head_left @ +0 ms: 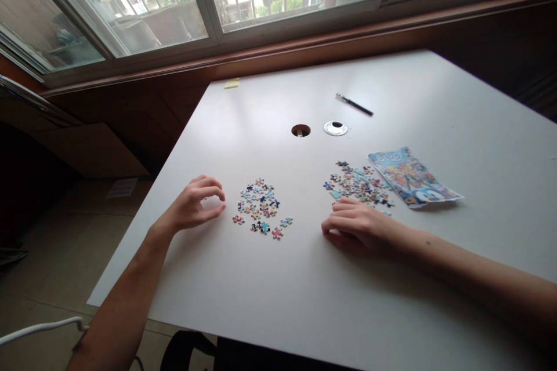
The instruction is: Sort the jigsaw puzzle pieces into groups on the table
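My left hand [198,203] is at the left side of the white table [278,295], its thumb and fingers curved apart with nothing between them. Just right of its fingertips lies a loose, roughly round cluster of jigsaw puzzle pieces [260,200], some of them apart along its near edge. My right hand [359,225] rests on the table with its fingers curled down and together. Whatever may be under those fingers is hidden. Directly beyond that hand spreads a second, denser heap of puzzle pieces [361,181], partly covered by it.
A colourful printed picture sheet [413,177] lies right of the heap, its corner beside the pieces. Farther back are a round cable hole [300,130], a metal ring cover [335,128], a black pen [354,104] and a yellow sticky note [232,83]. Windows stand behind the table.
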Motion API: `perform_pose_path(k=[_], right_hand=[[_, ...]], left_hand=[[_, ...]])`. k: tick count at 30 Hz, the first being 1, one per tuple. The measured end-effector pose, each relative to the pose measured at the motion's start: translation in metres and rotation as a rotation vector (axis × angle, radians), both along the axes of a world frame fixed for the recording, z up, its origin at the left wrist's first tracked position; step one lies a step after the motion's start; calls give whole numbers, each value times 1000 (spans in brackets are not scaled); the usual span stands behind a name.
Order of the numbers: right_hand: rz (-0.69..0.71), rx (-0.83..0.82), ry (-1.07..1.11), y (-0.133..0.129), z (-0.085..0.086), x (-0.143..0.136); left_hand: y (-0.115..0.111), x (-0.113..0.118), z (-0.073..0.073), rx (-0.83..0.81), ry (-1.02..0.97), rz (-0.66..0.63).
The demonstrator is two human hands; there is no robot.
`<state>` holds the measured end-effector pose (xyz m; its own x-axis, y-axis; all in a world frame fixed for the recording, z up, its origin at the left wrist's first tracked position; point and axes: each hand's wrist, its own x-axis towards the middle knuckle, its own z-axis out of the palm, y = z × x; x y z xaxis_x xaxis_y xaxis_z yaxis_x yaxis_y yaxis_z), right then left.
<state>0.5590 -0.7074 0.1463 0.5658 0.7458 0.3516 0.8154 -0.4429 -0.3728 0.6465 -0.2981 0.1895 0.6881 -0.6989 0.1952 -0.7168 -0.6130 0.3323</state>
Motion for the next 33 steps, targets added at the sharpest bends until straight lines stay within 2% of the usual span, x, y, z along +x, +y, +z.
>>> perform_pose_path(k=[4,8,15,25,33], right_hand=[[-6,-9,-1,0,1,0],[-6,-7,8,0,0,0],[6,2,27,-1,-3,1],[1,-1,31,0,-1,0],[-2,3,40,-2,-2,-1]], left_hand=[[-21,-12,1,-30,150,-125],[-25,-14,0,-42,259,-175],[-20,-10,-3,-41,314,-169],[-15,-7,-6,-82,265,-158],[-14,-6,-9,-108,302,-172]])
